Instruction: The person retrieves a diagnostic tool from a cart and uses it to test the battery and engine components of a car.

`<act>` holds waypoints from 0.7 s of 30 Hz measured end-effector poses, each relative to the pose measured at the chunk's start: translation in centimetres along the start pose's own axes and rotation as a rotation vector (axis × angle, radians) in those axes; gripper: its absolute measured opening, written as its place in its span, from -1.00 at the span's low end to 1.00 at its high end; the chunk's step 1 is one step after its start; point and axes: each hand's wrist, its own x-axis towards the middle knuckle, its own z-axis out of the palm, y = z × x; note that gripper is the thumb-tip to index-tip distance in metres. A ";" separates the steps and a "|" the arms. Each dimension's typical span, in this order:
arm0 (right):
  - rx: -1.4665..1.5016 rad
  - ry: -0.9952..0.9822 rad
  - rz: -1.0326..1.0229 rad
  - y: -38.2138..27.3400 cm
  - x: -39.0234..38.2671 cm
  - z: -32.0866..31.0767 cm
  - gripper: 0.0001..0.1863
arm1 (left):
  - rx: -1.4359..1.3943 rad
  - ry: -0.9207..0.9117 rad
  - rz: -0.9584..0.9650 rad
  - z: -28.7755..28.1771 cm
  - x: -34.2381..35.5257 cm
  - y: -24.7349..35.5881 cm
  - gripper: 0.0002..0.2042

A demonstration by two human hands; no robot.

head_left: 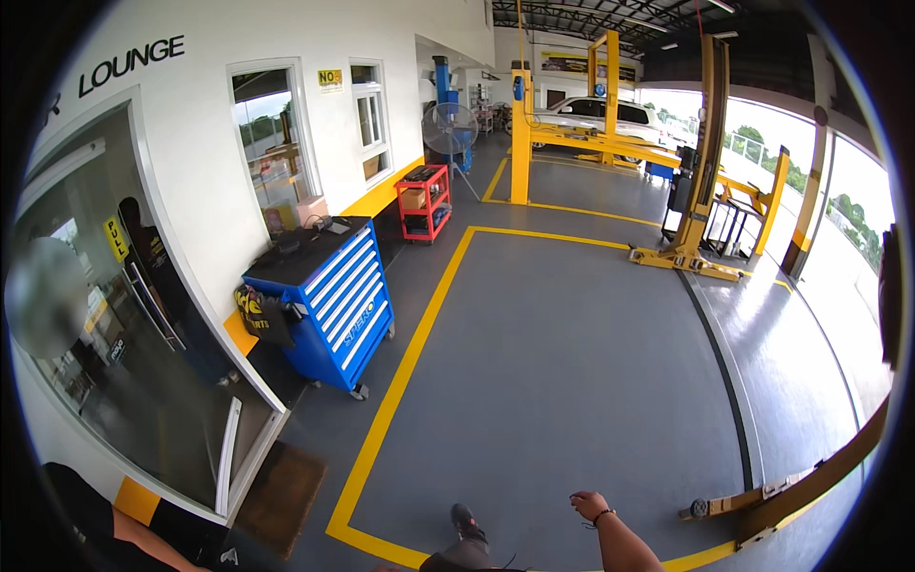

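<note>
The right hand (588, 502) hangs loosely curled, around what if anything I cannot tell, the left hand out of view, a lift arm (743, 502) to its right, and the step seems plain walking, calling for steady footing across the grey floor (572, 353)

Brownish-yellow lift arm (812, 488), slanting low at lower right, its narrower dark-tipped end pointing left

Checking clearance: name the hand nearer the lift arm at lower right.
Right, seemingly: the right hand is left of the lift arm, apart from it; the left hand is out of view.
</note>
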 end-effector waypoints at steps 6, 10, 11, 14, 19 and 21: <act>-0.551 -0.150 -0.032 -4.3 17.7 -4.6 -0.53 | -0.089 -0.163 -0.321 -9.1 8.2 3.6 -0.41; -0.344 -0.366 0.259 -2.7 25.7 -6.7 -0.56 | -0.025 -0.167 -0.216 -22.0 18.8 12.2 -0.42; -0.100 -0.335 0.374 -4.5 26.7 -7.1 -0.59 | 0.013 -0.146 -0.177 -25.9 21.8 14.0 -0.43; 0.163 -0.301 0.393 -9.8 32.3 -9.3 -0.63 | 0.168 0.032 -0.036 -39.9 34.1 20.4 -0.43; 0.222 -0.213 0.574 -16.7 47.0 -15.1 -0.61 | -0.231 0.481 0.171 -63.4 52.6 38.3 -0.50; 0.089 -0.211 0.558 -21.9 54.9 -18.5 -0.60 | -0.470 0.544 0.171 -70.0 56.8 43.4 -0.51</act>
